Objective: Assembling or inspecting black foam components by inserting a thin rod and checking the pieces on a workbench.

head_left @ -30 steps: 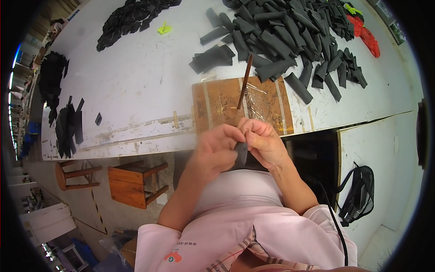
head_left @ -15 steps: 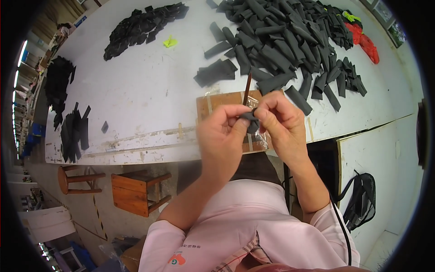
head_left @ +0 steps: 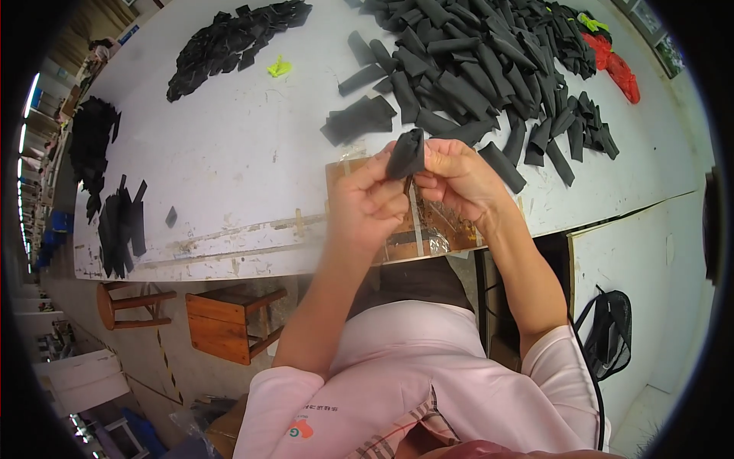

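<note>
Above the table's front edge, a dark grey fabric tube (head_left: 405, 155) is held up between both hands, its folded end facing me. My left hand (head_left: 368, 197) is closed on the tube's left side, fingers curled under it. My right hand (head_left: 459, 174) pinches its right edge between thumb and fingers. Beneath the hands lies a brown board (head_left: 394, 251) with strips of clear tape over it. The thin reddish-brown stick seen earlier does not show clearly; I cannot tell whether it is behind or inside the fabric.
A big heap of dark grey fabric tubes (head_left: 466, 73) covers the far right. Flat black pieces (head_left: 229, 50) are piled far left, and more pieces (head_left: 121, 229) lie at the left edge. A red plastic bag (head_left: 615, 73) lies far right. Two wooden stools (head_left: 218, 327) stand below.
Both hands have moved up and away from me with the fabric piece. It was a small bunched shape and now stands out as a longer tube. The stick has dropped from sight.
</note>
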`<state>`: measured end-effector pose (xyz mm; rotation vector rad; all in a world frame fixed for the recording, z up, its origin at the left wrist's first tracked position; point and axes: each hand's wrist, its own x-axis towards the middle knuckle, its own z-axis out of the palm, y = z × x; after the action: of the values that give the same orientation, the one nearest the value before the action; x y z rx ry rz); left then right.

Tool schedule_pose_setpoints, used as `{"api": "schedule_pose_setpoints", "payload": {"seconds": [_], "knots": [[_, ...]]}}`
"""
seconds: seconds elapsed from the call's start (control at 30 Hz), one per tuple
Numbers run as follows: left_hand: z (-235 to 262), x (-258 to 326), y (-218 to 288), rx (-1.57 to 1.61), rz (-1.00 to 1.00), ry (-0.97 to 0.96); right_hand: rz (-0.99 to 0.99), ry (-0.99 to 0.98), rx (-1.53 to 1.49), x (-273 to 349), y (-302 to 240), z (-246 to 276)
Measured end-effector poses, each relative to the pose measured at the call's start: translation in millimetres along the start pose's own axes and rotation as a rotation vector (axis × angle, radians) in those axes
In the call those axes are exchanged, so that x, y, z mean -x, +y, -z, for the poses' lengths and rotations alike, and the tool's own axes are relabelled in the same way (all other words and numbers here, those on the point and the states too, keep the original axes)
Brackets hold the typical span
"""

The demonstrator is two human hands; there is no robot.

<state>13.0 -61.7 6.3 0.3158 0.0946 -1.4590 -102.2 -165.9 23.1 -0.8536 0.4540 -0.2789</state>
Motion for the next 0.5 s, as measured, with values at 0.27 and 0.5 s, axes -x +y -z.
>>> {"api": "schedule_pose_setpoints", "payload": {"seconds": [0.27,0.5], "knots": [[-44.2,23.6,-14.1,-0.972,-0.589,-0.170,0.271,-0.281,0.307,-12.9,-22.5,-0.9],[-9.5,3.6,-3.7,-0.269,-0.164,-0.039,0.151,-0.160,0.216,-14.8,7.8,14.7]]}}
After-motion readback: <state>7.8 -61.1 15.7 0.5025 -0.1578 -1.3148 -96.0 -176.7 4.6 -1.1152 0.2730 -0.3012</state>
